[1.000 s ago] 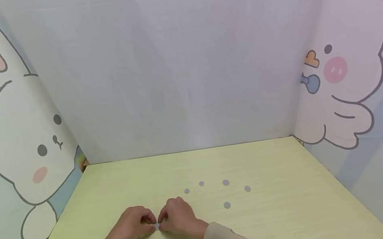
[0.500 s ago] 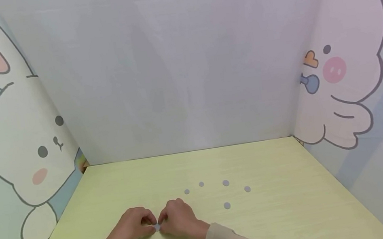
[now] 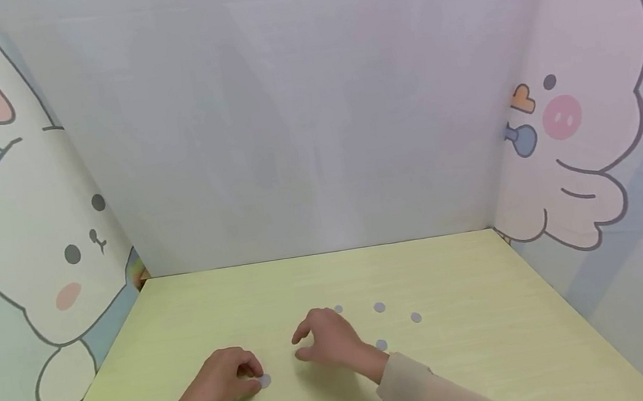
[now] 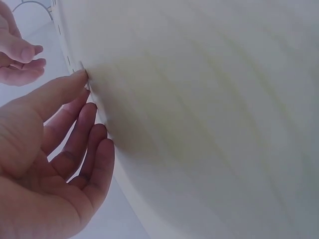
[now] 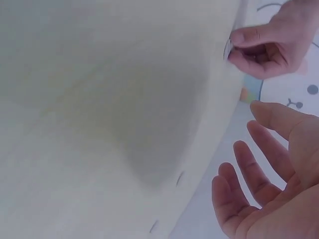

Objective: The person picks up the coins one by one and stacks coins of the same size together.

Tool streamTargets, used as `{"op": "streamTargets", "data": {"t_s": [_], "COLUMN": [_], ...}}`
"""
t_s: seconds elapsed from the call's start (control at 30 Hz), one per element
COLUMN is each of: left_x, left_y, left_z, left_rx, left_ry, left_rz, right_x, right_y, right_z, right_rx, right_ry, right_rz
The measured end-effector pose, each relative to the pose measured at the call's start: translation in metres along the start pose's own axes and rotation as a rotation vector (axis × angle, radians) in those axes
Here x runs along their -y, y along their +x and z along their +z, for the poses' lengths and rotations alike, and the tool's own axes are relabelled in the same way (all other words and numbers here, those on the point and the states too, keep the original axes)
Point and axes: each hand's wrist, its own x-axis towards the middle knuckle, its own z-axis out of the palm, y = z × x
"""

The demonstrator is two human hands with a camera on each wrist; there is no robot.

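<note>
At the left-centre of the table, my left hand (image 3: 226,378) pinches the edge of a flat grey coin (image 3: 266,380) between thumb and curled fingers. The right wrist view shows that coin (image 5: 227,49) nearly edge-on at the left thumb and fingertips. Over the table to its right, my right hand (image 3: 332,341) is raised with nothing in its grasp, thumb and fingers apart. Similar coins lie beyond and right of it, one partly behind the knuckles (image 3: 339,308) and another beside the wrist (image 3: 381,344).
Farther right on the pale yellow table (image 3: 473,357) lie two more coins, one toward the back (image 3: 379,307) and one to the side (image 3: 416,317). A plain curtain (image 3: 311,126) hangs behind the table, with printed cartoon cloths at both sides.
My right hand has let go of the coin and moved up and to the right, its fingers spreading. It now covers one far coin. The left hand stays in place.
</note>
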Motion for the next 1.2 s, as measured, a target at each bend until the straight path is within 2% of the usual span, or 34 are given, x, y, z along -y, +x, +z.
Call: {"op": "streamTargets", "data": {"t_s": [0.13, 0.4, 0.7, 0.93, 1.2], "left_x": [0.001, -0.001, -0.003, -0.001, -0.002], "left_y": [-0.001, -0.002, -0.003, -0.003, -0.004], "left_z": [0.001, 0.002, 0.002, 0.002, 0.002], "left_rx": [-0.004, -0.015, -0.025, -0.023, -0.028], "left_ry": [0.005, 0.001, 0.016, 0.012, 0.009], "left_rz": [-0.007, 0.020, 0.011, 0.006, 0.017], "right_x": [-0.016, -0.056, -0.101, -0.135, -0.158], "right_y": [-0.002, -0.010, -0.019, -0.025, -0.032], "right_z": [-0.014, -0.042, -0.072, -0.082, -0.080], "right_rx": [-0.028, -0.119, -0.202, -0.182, -0.154], "right_ry": [-0.001, 0.033, 0.028, 0.053, 0.038], "right_rz": [-0.021, -0.033, 0.000, 0.040, 0.085]}}
